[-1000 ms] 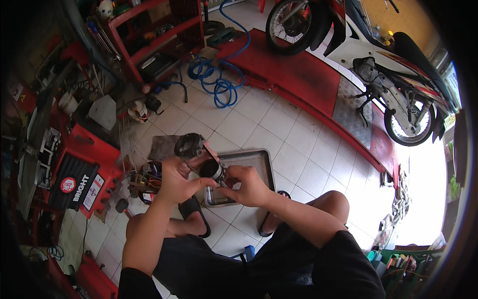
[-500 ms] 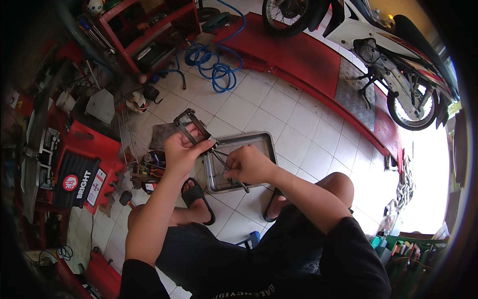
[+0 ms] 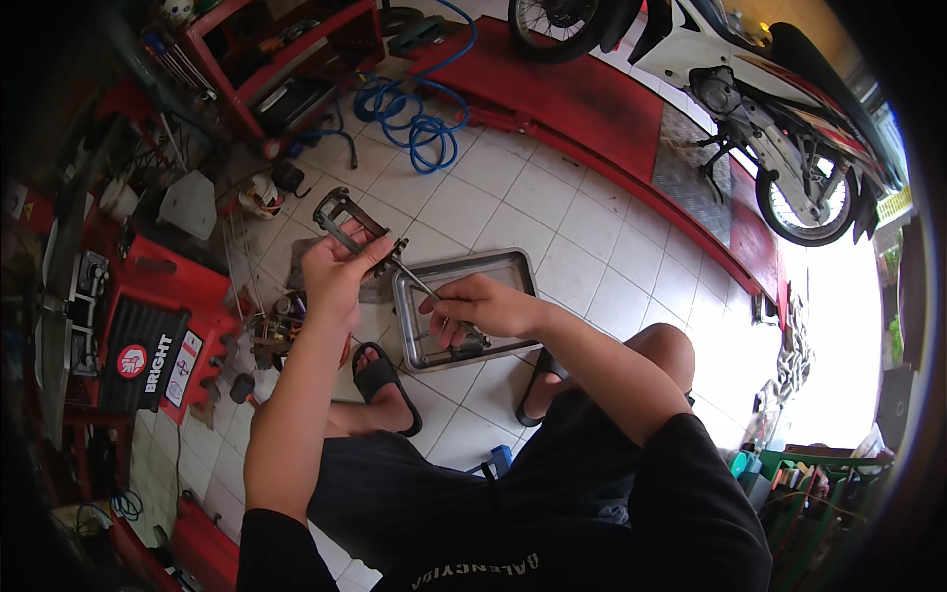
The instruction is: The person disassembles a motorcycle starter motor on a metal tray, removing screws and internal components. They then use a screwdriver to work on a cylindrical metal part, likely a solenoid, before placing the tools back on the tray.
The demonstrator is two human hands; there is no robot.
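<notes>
Above the metal tray (image 3: 513, 264) on the tiled floor (image 3: 582, 266), the left hand (image 3: 333, 271) holds a dark metal frame-shaped part (image 3: 340, 219) raised, its grip closed around the lower end of the part; the right hand (image 3: 478, 306) pinches a thin rod-like tool (image 3: 419, 286) whose tip meets the part near the left fingers. The work appears to be probing or seating something at that joint; done well, it calls for the left hand to hold the part steady over the tray, so that anything loosened drops inside, while the right keeps the tool in line with the joint. The part is dark grey, a rectangular open frame with a thicker block at the far end, tilted up and to the left; finer detail cannot be made out
</notes>
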